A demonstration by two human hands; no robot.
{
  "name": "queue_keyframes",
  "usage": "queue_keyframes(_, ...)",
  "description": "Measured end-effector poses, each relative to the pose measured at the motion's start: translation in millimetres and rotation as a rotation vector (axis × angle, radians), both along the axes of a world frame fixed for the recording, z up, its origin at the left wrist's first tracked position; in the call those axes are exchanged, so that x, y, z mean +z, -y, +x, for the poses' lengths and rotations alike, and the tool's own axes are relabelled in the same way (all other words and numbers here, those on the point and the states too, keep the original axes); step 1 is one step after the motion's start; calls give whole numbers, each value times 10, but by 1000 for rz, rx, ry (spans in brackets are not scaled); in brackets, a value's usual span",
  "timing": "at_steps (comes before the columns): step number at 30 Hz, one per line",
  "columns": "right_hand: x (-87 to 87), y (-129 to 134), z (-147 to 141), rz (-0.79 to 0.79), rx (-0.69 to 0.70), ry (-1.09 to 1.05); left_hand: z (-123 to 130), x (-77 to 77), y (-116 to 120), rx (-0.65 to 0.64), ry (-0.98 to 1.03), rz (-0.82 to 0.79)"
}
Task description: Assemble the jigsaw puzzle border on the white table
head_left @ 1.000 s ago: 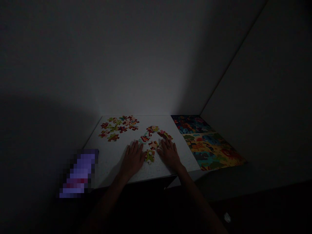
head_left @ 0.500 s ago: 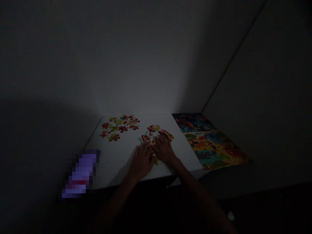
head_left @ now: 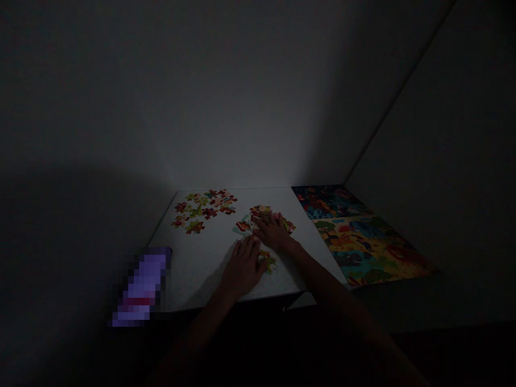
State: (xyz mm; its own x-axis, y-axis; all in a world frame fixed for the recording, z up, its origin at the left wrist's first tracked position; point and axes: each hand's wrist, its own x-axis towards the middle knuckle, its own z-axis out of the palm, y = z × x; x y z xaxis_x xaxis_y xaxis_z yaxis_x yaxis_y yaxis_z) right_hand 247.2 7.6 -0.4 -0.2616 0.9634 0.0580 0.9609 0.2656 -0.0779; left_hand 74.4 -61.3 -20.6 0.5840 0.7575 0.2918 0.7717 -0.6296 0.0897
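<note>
Joined jigsaw pieces (head_left: 260, 209) in red, yellow and green lie on the white table in front of me, partly covered by my hands. My right hand (head_left: 274, 232) rests over the middle of this cluster with its fingers stretched out. Close to its lower left edge, my left hand (head_left: 243, 270) lies low on the table, fingers extended. Between my wrists, a yellow-green puzzle piece (head_left: 269, 262) shows beside my left thumb. A red and white piece (head_left: 242, 226) on a pale green patch sits just beyond my left fingertips.
Several loose puzzle pieces (head_left: 194, 226) are spread at the table's (head_left: 181, 274) back left. Two colourful animal pictures, a dark one (head_left: 328, 201) and a yellow one (head_left: 363, 247), lie along the right side. A pixelated purple object (head_left: 141, 285) is at the left front edge. Walls enclose the back and sides.
My right hand has slid a little farther away over the joined pieces, uncovering more of the yellow-green piece. My left hand stays about where it was. The view has turned slightly left.
</note>
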Motion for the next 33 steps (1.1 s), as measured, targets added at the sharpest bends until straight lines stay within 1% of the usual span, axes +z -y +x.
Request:
queue_keyframes(5,-13,-250,193,-37,1,-21,0,44,0,-13,-6,-1)
queue_keyframes(9,-12,-342,356,-105,-38,-87,27,41,-48,-48,-7,-11)
queue_keyframes(14,-40,-324,472,-81,-13,-157,159,68,-179,-90,-53,-40)
queue_keyframes(18,-63,-287,566,-69,-77,-190,309,90,-328,-108,-78,-51)
queue_keyframes(22,-82,-264,648,-64,-121,-198,459,79,-496,-120,-72,-54)
queue_keyframes(27,-109,-254,682,-55,-99,-169,621,68,-695,-111,-83,-77)
queue_keyframes(33,-102,-222,700,-30,-108,-247,755,55,-930,-150,-92,-89)
